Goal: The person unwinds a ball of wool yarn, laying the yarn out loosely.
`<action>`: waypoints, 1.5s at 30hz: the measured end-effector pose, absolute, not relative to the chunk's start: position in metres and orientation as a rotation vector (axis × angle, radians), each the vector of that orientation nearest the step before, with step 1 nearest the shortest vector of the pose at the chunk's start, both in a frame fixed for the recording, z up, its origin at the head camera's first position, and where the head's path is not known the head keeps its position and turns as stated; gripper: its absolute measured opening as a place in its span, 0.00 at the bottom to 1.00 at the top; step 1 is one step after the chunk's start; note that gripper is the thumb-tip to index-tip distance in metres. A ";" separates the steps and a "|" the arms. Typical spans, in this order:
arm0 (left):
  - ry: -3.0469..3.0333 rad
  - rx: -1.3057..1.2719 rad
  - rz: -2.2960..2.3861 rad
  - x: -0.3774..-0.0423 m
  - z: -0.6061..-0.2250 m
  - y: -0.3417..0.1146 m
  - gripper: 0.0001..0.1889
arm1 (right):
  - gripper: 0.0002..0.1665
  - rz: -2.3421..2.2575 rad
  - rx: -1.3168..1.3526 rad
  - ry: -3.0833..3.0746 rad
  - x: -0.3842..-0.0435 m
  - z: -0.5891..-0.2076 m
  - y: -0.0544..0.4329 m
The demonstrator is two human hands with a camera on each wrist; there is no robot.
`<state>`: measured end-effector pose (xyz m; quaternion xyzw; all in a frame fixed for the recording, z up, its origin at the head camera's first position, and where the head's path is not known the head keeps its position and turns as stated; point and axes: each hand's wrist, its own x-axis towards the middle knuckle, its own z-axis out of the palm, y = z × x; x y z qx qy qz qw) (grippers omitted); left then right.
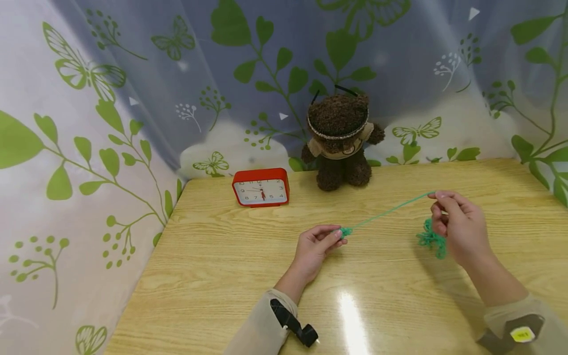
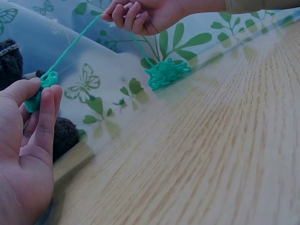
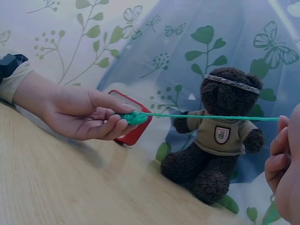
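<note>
My left hand (image 1: 314, 249) pinches a small looped bunch of green yarn (image 1: 345, 232) between thumb and fingers, just above the wooden table. From it a taut green strand (image 1: 390, 211) slants up to my right hand (image 1: 463, 227), which pinches it between thumb and forefinger. In the left wrist view the strand continues past the right hand (image 2: 145, 15) down to a larger loose heap of green yarn (image 2: 168, 74). That heap (image 1: 431, 239) lies on the table beside and partly behind the right hand in the head view.
A red clock (image 1: 261, 188) stands toward the back left of the wooden table (image 1: 213, 261). A dark brown teddy bear (image 1: 340, 140) in a tan shirt sits at the back edge. Behind them hangs a curtain (image 1: 275, 59) with green leaves and butterflies.
</note>
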<state>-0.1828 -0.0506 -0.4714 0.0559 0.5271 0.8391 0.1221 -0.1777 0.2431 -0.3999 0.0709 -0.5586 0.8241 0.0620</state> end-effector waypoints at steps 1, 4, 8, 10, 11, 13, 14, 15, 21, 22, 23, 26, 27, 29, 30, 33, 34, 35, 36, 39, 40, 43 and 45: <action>1.538 0.168 2.447 -0.183 -0.472 -0.051 0.15 | 0.12 2.496 0.212 -1.670 -0.178 -0.399 0.244; 1.532 0.183 2.444 -0.183 -0.472 -0.051 0.19 | 0.12 2.496 0.198 -1.625 -0.178 -0.397 0.248; 1.528 0.191 2.446 -0.183 -0.473 -0.052 0.23 | 0.12 2.522 0.172 -1.546 -0.179 -0.394 0.253; 1.528 0.183 2.448 -0.182 -0.473 -0.052 0.23 | 0.12 2.534 0.149 -1.521 -0.179 -0.393 0.255; 1.526 0.177 2.450 -0.182 -0.473 -0.052 0.23 | 0.12 2.537 0.133 -1.508 -0.179 -0.393 0.256; 1.526 0.168 2.451 -0.182 -0.473 -0.052 0.23 | 0.12 2.550 0.106 -1.469 -0.181 -0.392 0.258; 1.526 0.164 2.453 -0.182 -0.472 -0.052 0.23 | 0.12 2.542 0.081 -1.460 -0.181 -0.392 0.259; 1.526 0.162 2.454 -0.182 -0.472 -0.052 0.22 | 0.12 2.534 0.059 -1.448 -0.182 -0.392 0.260; 1.530 0.163 2.457 -0.182 -0.473 -0.052 0.22 | 0.11 2.514 -0.060 -1.327 -0.184 -0.390 0.266; 1.530 0.164 2.458 -0.182 -0.473 -0.051 0.23 | 0.11 2.518 -0.071 -1.302 -0.185 -0.389 0.268; 1.530 0.165 2.459 -0.182 -0.473 -0.051 0.23 | 0.11 2.514 -0.090 -1.292 -0.185 -0.389 0.269; 1.530 0.165 2.460 -0.182 -0.473 -0.051 0.23 | 0.10 2.509 -0.135 -1.260 -0.186 -0.389 0.272; 1.530 0.166 2.461 -0.182 -0.473 -0.051 0.22 | 0.10 2.508 -0.145 -1.249 -0.187 -0.390 0.274; 1.531 0.166 2.462 -0.182 -0.473 -0.051 0.22 | 0.11 2.510 -0.168 -1.224 -0.188 -0.390 0.276; 1.530 0.166 2.463 -0.182 -0.473 -0.051 0.22 | 0.11 2.508 -0.177 -1.213 -0.189 -0.390 0.278; 1.531 0.160 2.468 -0.182 -0.472 -0.051 0.21 | 0.12 2.509 -0.199 -1.174 -0.191 -0.391 0.281; 1.531 0.156 2.470 -0.182 -0.472 -0.051 0.21 | 0.12 2.511 -0.209 -1.160 -0.192 -0.392 0.283; 1.532 0.155 2.470 -0.182 -0.472 -0.051 0.21 | 0.13 2.510 -0.218 -1.152 -0.192 -0.392 0.284; 1.533 0.151 2.471 -0.181 -0.471 -0.051 0.20 | 0.13 2.508 -0.230 -1.144 -0.193 -0.392 0.285; 1.532 0.144 2.472 -0.181 -0.471 -0.052 0.18 | 0.13 2.502 -0.274 -1.125 -0.194 -0.393 0.288; 1.532 0.145 2.471 -0.181 -0.471 -0.052 0.18 | 0.13 2.499 -0.289 -1.122 -0.194 -0.393 0.289; 1.532 0.147 2.470 -0.182 -0.471 -0.052 0.17 | 0.14 2.478 -0.325 -1.118 -0.195 -0.393 0.291; 1.534 0.152 2.470 -0.182 -0.471 -0.052 0.16 | 0.14 2.462 -0.338 -1.124 -0.195 -0.393 0.292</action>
